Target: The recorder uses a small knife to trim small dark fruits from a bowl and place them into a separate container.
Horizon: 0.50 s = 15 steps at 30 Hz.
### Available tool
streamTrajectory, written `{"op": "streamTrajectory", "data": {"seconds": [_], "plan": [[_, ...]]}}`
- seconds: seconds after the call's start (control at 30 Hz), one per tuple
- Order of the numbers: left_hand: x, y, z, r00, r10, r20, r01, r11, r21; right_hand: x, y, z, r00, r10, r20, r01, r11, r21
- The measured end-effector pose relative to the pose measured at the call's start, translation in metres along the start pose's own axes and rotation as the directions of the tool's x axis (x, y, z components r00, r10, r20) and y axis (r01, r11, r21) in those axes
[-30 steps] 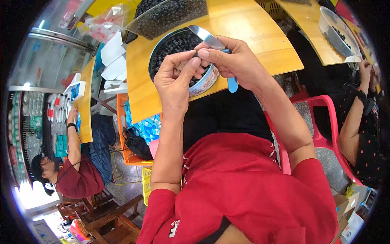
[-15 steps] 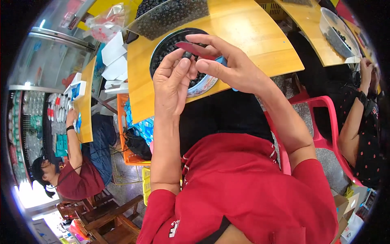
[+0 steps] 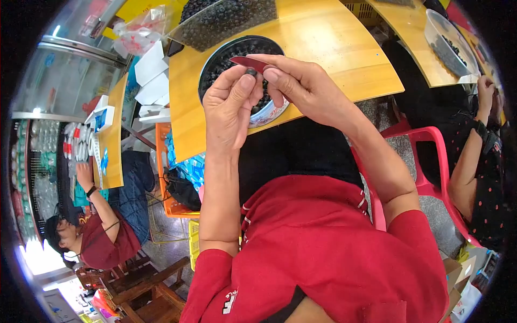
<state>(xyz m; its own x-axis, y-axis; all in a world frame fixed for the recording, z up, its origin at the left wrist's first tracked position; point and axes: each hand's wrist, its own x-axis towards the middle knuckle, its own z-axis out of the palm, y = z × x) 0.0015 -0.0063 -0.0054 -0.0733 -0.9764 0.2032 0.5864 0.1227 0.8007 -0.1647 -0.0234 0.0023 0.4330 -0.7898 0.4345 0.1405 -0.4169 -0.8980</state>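
Observation:
Between the thumb and fingers of my left hand (image 3: pixel 229 107) is a small dark round piece (image 3: pixel 251 71), about berry sized. My right hand (image 3: pixel 309 89) is closed round a small knife (image 3: pixel 247 63), whose reddish blade points left, close above the piece. Its handle is hidden in my fingers. Both hands are over the near side of a round basin (image 3: pixel 267 116) with a patterned outer wall, which holds many similar dark round pieces. Whether the blade touches the piece is too small to tell.
At the table's (image 3: pixel 334 48) far side stands a clear tub (image 3: pixel 231 32) of dark round pieces. A plastic bag (image 3: pixel 142 35) lies to its left. On the right, a person sits by another clear tub (image 3: pixel 447 48) and a pink chair (image 3: pixel 444 161). Another person works on the left.
My right thumb and fingers have closed in on the knife, and the blade has turned and shifted left over the piece. The left person's hand has moved down, away from the white box.

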Motion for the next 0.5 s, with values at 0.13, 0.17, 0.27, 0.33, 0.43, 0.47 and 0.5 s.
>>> {"op": "streamTrajectory", "data": {"seconds": [0.13,0.17,0.27,0.33,0.43,0.47,0.5], "plan": [[0.001,0.0,-0.003,0.999,0.028,0.025,-0.028,1.0,0.012,0.002,0.003,-0.002,0.999,-0.007,0.034,0.007,1.0,0.02],[0.001,-0.001,-0.006,0.999,0.028,0.025,-0.028,1.0,0.013,0.002,0.003,-0.002,0.999,0.005,0.039,-0.007,0.999,0.043],[0.004,-0.001,-0.012,0.992,0.016,0.126,-0.011,0.999,-0.036,0.004,0.007,-0.004,0.998,0.033,0.055,-0.037,0.997,0.063],[0.005,-0.001,-0.014,0.985,0.008,0.171,0.002,0.998,-0.058,0.004,0.007,-0.005,0.996,0.049,0.069,-0.053,0.997,0.062],[0.004,-0.001,-0.011,0.989,-0.001,0.151,0.013,0.997,-0.081,0.003,0.0,-0.006,0.994,0.077,0.082,-0.087,0.988,0.127],[0.004,-0.002,-0.011,0.989,0.001,0.15,0.011,0.997,-0.082,0.001,-0.003,-0.005,0.993,0.072,0.088,-0.085,0.984,0.157],[0.003,-0.002,-0.01,0.993,0.005,0.116,0.002,0.999,-0.054,0.0,-0.005,-0.004,0.993,0.066,0.095,-0.083,0.979,0.187]]}}
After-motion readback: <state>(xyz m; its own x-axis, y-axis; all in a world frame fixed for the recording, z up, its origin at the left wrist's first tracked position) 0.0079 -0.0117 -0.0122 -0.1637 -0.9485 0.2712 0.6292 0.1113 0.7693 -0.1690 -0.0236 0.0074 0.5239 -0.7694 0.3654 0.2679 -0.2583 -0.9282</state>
